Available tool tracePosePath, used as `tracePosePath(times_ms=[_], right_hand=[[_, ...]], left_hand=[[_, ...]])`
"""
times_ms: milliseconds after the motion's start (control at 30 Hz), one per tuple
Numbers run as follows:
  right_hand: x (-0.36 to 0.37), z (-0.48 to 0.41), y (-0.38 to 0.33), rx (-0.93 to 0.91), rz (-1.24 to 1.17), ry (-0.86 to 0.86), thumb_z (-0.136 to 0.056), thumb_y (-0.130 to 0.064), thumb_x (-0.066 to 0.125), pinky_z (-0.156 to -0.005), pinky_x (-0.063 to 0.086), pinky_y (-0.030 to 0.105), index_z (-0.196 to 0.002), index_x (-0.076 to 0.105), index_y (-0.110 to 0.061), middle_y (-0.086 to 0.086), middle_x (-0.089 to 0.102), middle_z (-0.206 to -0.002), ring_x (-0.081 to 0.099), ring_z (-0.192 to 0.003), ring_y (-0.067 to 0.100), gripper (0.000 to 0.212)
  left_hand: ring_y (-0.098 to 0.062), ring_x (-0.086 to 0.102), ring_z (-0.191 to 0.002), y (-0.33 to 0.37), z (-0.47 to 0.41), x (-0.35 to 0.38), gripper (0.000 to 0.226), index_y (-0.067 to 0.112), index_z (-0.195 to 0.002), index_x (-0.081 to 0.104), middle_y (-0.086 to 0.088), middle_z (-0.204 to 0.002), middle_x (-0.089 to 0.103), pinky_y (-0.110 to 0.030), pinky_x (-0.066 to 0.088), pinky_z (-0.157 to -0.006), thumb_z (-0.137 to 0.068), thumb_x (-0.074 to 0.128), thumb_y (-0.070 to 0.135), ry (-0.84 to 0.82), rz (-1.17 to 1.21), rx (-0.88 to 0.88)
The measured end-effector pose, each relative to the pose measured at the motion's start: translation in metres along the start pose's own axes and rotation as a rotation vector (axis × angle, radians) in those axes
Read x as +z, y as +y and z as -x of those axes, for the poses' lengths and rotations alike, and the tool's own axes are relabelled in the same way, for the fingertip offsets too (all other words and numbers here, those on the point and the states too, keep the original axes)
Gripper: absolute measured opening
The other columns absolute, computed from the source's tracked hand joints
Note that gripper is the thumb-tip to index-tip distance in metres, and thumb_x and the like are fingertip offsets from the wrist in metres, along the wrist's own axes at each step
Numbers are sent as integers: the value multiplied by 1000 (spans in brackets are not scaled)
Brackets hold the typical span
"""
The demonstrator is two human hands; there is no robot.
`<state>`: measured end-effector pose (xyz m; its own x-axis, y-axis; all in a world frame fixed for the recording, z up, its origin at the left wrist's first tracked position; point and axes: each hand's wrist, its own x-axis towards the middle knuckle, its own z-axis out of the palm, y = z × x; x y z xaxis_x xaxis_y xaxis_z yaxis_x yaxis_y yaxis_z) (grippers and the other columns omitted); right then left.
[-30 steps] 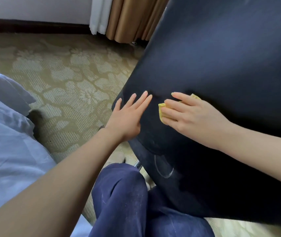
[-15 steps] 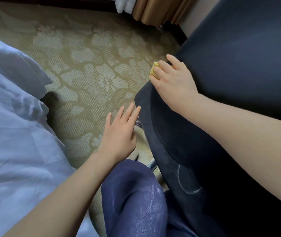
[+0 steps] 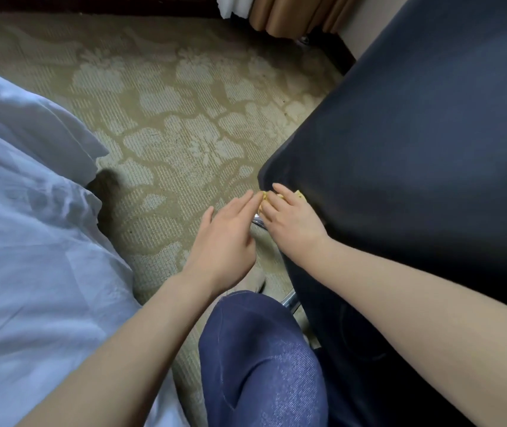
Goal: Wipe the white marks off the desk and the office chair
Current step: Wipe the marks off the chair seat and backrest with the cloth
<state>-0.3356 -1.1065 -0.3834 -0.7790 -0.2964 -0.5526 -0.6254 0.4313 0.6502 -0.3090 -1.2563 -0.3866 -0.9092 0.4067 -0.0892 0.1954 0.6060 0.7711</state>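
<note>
I was on the chair step: my right hand (image 3: 290,221) gripped the cloth (image 3: 300,195) against the chair's (image 3: 431,143) 9 o'clock edge. My left hand (image 3: 226,238), flat-fingered and empty, hovered at the right's 8 o'clock. Next, I judged, came firm rubbing along that edge.

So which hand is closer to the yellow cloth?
Right. The right hand holds the cloth against the chair edge. The left hand is open just to the cloth's left, its fingertips almost touching it.
</note>
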Motion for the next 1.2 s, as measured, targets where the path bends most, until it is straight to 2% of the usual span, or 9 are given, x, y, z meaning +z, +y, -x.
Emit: tracePosePath(times_ms=[267,400,500,667,833,933,1033,1133,1200], right_hand=[[27,96,-31,-166,31,29,-97,-3,36,-106,-17,40,-142,26,4,15,36,-144,28,-135,31,47],[20,159,-27,-261,131,10,-94,-21,54,-114,19,32,-139,42,-8,-3,55,-131,49,-123,13,48],[5,196,-9,-248,44,43,-77,-37,74,-106,39,26,-120,65,-24,-14,67,-109,61,-105,4,46],[-26,231,31,-85,39,184,-75,-7,63,-105,41,35,-111,70,-14,-4,68,-102,64,-99,17,37],[-58,207,61,77,91,158,-87,3,29,-106,36,35,-123,57,-10,-1,61,-115,58,-105,20,48],[-70,165,80,187,56,121,-96,-11,39,-111,25,34,-127,48,-15,-1,52,-125,47,-118,19,33],[-75,116,95,307,-30,100,-99,-16,37,-114,14,39,-127,49,-14,3,48,-127,36,-125,23,30],[-75,68,101,377,-87,65,-97,-15,46,-112,19,40,-128,53,-12,7,49,-129,37,-123,26,32],[-72,41,102,407,-122,46,-95,-17,52,-109,23,41,-129,53,-11,9,49,-129,37,-123,27,35]], left_hand=[[-10,6,-146,34,9,-19,73,25,-152,6,8,-160,-6,-43,9,-119,-92,41,2,-119,105,75],[-12,7,-146,62,8,-14,78,25,-152,2,9,-159,-9,-43,19,-116,-90,40,-4,-180,231,145],[-9,-1,-146,80,6,-5,83,26,-152,-3,10,-158,-12,-38,6,-119,-86,35,-8,-235,230,198],[-12,-7,-146,87,1,12,89,25,-151,-9,10,-158,-15,-38,1,-118,-81,34,-10,-314,163,195],[-13,-6,-146,85,-2,26,94,28,-149,-15,13,-157,-18,-40,2,-117,-80,37,-9,-299,207,207],[-14,-4,-147,74,-5,30,93,29,-150,-12,13,-156,-21,-43,6,-118,-81,40,-6,-236,196,204],[-23,14,-145,59,-7,32,91,27,-151,-10,9,-157,-21,-46,16,-116,-83,43,-4,-176,202,138],[-24,26,-140,40,-7,31,88,24,-151,-8,6,-157,-21,-42,14,-117,-85,43,-4,-167,180,98],[-19,15,-145,26,-7,29,87,25,-151,-8,7,-157,-21,-42,12,-118,-86,41,-4,-165,184,83]])
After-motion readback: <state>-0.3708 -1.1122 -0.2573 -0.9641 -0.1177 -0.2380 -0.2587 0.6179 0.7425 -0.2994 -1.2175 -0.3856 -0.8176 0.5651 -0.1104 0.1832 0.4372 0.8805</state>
